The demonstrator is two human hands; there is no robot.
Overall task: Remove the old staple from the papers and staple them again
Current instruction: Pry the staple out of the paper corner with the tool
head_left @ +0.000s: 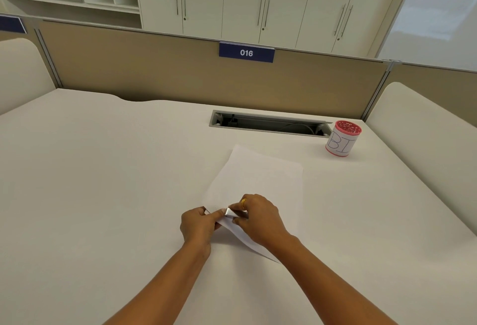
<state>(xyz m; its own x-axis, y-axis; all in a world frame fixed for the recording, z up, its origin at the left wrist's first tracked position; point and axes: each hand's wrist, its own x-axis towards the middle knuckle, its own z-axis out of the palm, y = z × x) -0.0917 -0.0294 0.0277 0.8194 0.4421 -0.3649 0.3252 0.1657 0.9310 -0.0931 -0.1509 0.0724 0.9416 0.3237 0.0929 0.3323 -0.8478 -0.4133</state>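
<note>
White papers [258, 177] lie on the desk [103, 169], reaching away from me toward the right. Their near left corner is lifted off the surface. My left hand [198, 226] pinches that corner from the left side. My right hand [258, 217], with a gold ring on one finger, grips a small silvery metal tool [236, 213] whose tip sits on the same corner, right beside my left fingertips. The staple itself is too small to make out.
A pink-rimmed cup labelled "BI" [342, 138] stands at the back right. Beside it, an open cable slot [268, 124] is cut into the desk. A tan partition with a blue "016" sign [246, 52] closes off the far edge.
</note>
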